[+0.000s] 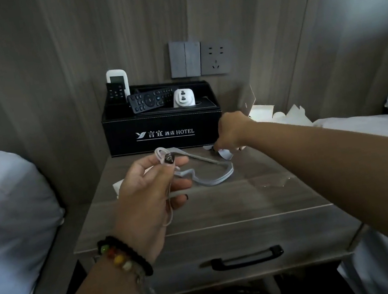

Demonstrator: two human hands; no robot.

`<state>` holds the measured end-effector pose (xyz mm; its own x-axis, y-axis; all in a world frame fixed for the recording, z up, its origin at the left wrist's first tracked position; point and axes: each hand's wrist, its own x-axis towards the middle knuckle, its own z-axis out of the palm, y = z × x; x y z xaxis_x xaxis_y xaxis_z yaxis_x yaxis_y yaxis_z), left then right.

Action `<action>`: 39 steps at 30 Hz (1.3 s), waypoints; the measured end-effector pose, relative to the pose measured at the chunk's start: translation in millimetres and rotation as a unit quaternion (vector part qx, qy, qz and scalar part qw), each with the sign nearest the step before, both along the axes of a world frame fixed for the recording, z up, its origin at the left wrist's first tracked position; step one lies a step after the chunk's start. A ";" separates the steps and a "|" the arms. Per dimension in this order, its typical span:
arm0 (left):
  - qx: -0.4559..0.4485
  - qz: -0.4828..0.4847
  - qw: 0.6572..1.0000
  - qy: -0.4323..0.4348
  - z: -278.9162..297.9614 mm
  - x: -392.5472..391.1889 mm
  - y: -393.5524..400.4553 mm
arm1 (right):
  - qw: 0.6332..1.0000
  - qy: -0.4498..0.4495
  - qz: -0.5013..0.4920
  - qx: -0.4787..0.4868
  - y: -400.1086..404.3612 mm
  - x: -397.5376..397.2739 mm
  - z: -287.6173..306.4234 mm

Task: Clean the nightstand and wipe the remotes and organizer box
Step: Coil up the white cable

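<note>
Her left hand (pixel 144 193) pinches the white cable (pixel 215 178); right hand (pixel 229 129) closes on scraps (pixel 224 153) beside the box (pixel 163 131) of remotes (pixel 151 100). Best clear everything off first.

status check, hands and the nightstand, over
Left hand pinching white cable. Right hand closed on paper scraps beside organizer box. Remotes in box, unwiped. Cable and litter cluttering nightstand.
</note>
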<state>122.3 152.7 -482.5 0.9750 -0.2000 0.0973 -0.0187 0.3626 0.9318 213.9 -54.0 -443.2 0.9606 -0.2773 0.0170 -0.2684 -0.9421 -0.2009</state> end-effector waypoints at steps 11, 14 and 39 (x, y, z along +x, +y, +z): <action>0.024 0.002 0.996 0.084 -3.7 8.1 3.6 | 0.945 -0.194 -0.006 0.262 -2.9 -21.3 -6.3; 0.043 -0.051 0.987 0.148 -4.3 6.9 2.6 | 0.876 -0.206 0.064 0.431 14.2 -68.9 7.7; 0.108 -0.165 0.979 0.055 -7.8 -24.2 10.8 | 0.890 -0.189 0.197 0.365 22.2 -167.4 12.8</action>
